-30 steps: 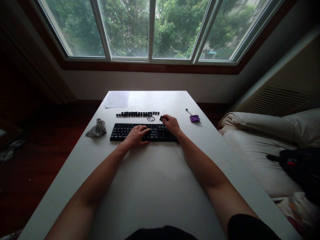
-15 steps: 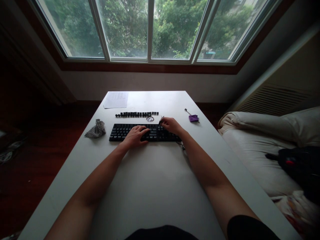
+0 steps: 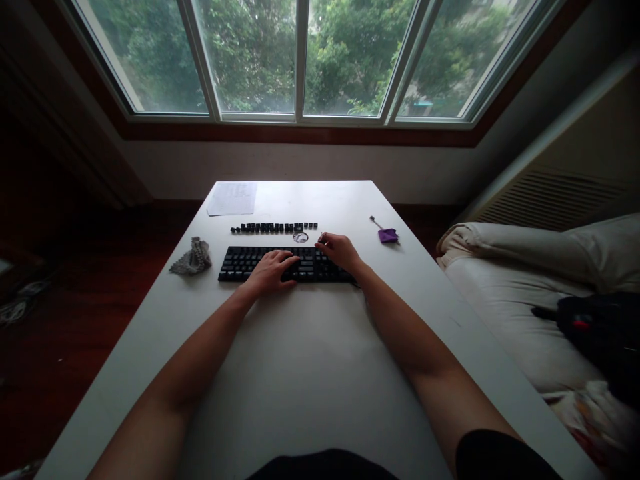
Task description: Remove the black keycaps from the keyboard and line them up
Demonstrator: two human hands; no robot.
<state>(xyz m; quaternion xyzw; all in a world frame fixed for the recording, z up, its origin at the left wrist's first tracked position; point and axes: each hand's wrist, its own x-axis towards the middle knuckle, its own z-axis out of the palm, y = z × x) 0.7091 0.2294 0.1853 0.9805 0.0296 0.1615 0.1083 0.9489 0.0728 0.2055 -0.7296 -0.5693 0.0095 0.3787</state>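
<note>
A black keyboard (image 3: 239, 265) lies lengthwise across the white table. My left hand (image 3: 273, 270) rests on its middle with the fingers spread, thumb towards the near edge. Over the keyboard's far edge, right of centre, my right hand (image 3: 336, 249) pinches a small tool with a pale wire-like tip (image 3: 321, 236); most of it is hidden by the fingers. Just beyond the keyboard stands a row of loose black keycaps (image 3: 273, 228). Between that row and the keyboard lies a small round item (image 3: 301, 237) with a dark rim.
A crumpled grey cloth (image 3: 193, 257) sits left of the keyboard. To the right are a purple cloth (image 3: 388, 235) and a small brush (image 3: 375, 222). Papers (image 3: 233, 199) lie at the table's far left corner. Beside the table is a pale sofa (image 3: 520, 280) with a black bag.
My right hand has shifted slightly left along the keyboard's far edge, still pinching the small tool. The left hand stays put.
</note>
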